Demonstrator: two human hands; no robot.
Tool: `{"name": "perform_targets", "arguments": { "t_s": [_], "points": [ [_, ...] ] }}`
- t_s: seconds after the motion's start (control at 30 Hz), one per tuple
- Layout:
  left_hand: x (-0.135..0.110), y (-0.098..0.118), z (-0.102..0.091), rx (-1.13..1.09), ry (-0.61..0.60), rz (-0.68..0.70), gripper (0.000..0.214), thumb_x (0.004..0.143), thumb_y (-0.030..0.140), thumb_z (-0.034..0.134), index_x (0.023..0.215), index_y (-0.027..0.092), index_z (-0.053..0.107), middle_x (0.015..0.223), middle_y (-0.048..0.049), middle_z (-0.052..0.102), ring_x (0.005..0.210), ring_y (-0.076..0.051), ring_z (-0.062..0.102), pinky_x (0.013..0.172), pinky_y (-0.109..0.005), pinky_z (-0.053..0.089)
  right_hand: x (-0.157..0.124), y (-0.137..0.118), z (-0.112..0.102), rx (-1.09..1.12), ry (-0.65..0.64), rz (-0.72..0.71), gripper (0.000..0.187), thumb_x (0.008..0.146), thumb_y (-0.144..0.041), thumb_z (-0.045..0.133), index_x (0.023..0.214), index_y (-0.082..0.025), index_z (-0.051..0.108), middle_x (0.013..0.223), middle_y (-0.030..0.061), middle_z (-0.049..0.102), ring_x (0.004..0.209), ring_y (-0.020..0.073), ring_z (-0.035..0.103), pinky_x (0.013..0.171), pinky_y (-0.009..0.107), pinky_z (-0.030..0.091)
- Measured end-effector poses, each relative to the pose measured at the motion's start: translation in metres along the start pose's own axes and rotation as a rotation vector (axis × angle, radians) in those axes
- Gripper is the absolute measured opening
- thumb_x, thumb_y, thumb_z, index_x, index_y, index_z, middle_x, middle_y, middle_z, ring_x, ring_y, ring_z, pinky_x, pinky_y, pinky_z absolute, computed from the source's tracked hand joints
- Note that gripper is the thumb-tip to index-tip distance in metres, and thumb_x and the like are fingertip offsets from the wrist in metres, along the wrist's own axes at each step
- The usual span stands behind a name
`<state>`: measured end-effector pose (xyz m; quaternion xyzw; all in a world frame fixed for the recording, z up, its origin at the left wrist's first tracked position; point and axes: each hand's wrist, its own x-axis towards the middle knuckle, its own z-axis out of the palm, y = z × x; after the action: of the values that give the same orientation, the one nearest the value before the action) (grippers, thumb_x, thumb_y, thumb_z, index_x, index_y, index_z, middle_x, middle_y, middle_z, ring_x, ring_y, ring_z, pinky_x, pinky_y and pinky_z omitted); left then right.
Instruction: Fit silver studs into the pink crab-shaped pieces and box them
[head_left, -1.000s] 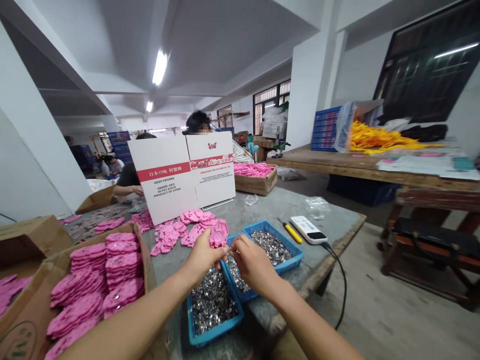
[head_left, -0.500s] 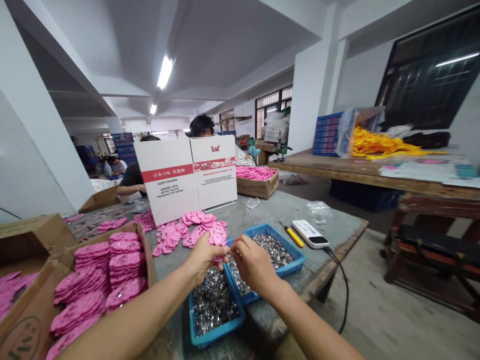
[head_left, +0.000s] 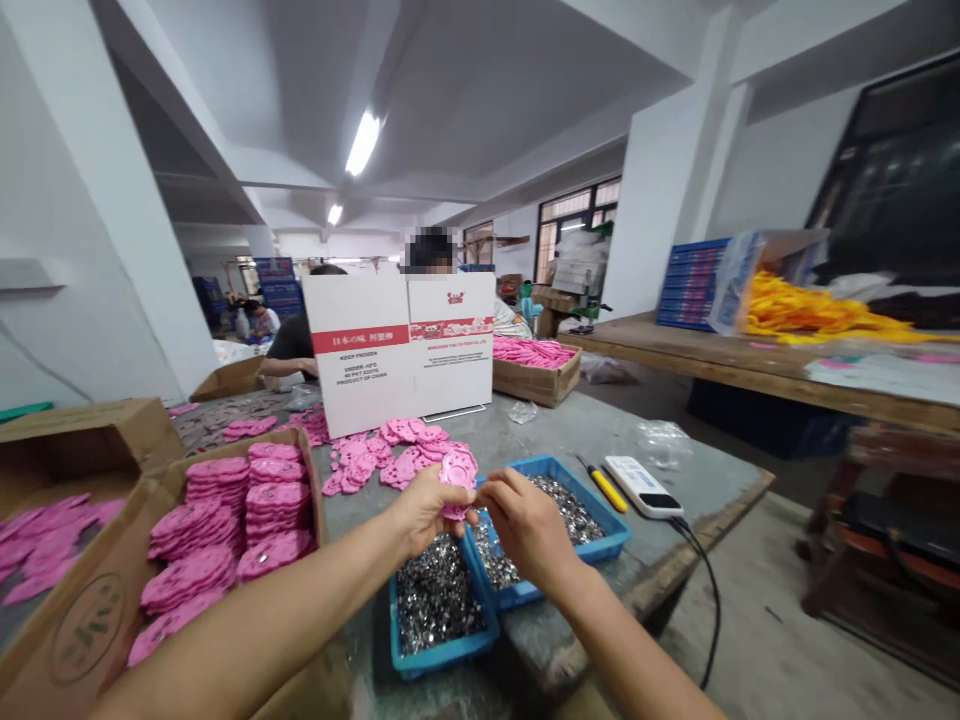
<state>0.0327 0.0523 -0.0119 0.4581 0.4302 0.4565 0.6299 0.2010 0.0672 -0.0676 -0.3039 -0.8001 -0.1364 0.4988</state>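
My left hand (head_left: 433,508) grips a flat pink piece (head_left: 457,472) with a wavy outline and a round recess, its thumb across the lower edge. Just to the right, my right hand (head_left: 523,520) has its fingertips pinched together close to the piece's edge; whatever they hold is hidden. Under the hands stand a front blue tray (head_left: 444,662) and a second blue tray (head_left: 619,540), both filled with small shiny metal parts. More loose pink pieces (head_left: 360,460) lie in a heap behind the left hand. On the left, a cardboard box (head_left: 321,490) holds stacks of similar pink pieces.
A white printed carton panel (head_left: 405,390) stands upright across the table, with people behind it. A yellow-handled tool (head_left: 606,488) and a white device (head_left: 641,487) with a cable lie right of the trays. Another open carton (head_left: 90,435) sits far left; a box of pink pieces (head_left: 536,380) stands behind.
The camera has turned slightly left, so the scene sits farther right. Both hands stay close together over the trays, the left still holding the pink piece and the right still pinched.
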Motion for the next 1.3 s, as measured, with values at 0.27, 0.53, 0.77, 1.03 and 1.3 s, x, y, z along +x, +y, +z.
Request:
{"name": "perform_targets", "arguments": {
  "t_s": [0.27,0.53,0.77,1.03,1.3],
  "points": [
    [0.004,-0.0072,-0.0042,-0.031,-0.016,-0.025,0.036,0.057,0.015,0.079,0.085,0.016,0.056,0.072,-0.006,0.072,0.051,-0.014,0.064,0.039,-0.021,0.041,-0.0029,0.0076,-0.0001,0.26,0.006,0.106,0.033,0.109,-0.036,0.052,0.087,-0.023,0.073,0.083,0.0052,0.073,0.07,0.0173,0.072,0.064,0.027,0.055],
    [0.0073,-0.0088,-0.0033,-0.047,-0.015,-0.026,0.034,0.053,0.014,0.079,0.08,0.015,0.059,0.069,-0.0042,0.069,0.049,-0.013,0.064,0.039,-0.02,0.039,-0.0018,0.004,-0.0008,0.357,0.073,0.192,0.025,0.104,-0.041,0.061,0.089,-0.023,0.07,0.077,0.0043,0.072,0.062,0.0177,0.066,0.057,0.029,0.053],
    [0.0088,-0.0098,-0.004,-0.06,0.034,-0.037,0.03,0.061,0.009,0.076,0.083,0.016,0.056,0.061,-0.0007,0.065,0.049,-0.014,0.064,0.039,-0.02,0.037,-0.006,0.0032,0.0024,0.311,0.019,0.108,0.01,0.101,-0.024,0.062,0.093,-0.024,0.067,0.09,0.0056,0.073,0.069,0.0163,0.068,0.062,0.028,0.054],
    [0.0033,-0.0058,-0.002,-0.041,0.041,-0.045,0.044,0.059,0.011,0.079,0.093,0.019,0.052,0.064,0.0025,0.065,0.05,-0.014,0.064,0.04,-0.02,0.038,-0.0044,0.0004,0.0031,0.237,0.07,0.076,0.013,0.101,-0.017,0.059,0.091,-0.024,0.064,0.088,0.005,0.071,0.076,0.0176,0.07,0.067,0.028,0.053],
    [0.0012,-0.0039,-0.0008,-0.026,-0.002,-0.036,0.046,0.057,0.016,0.08,0.094,0.019,0.052,0.071,-0.0001,0.07,0.05,-0.013,0.064,0.04,-0.02,0.039,-0.0017,-0.0004,0.0006,0.347,-0.017,0.176,0.02,0.103,-0.018,0.053,0.085,-0.025,0.052,0.081,0.0018,0.063,0.071,0.0166,0.061,0.066,0.026,0.05]
  ]
}}
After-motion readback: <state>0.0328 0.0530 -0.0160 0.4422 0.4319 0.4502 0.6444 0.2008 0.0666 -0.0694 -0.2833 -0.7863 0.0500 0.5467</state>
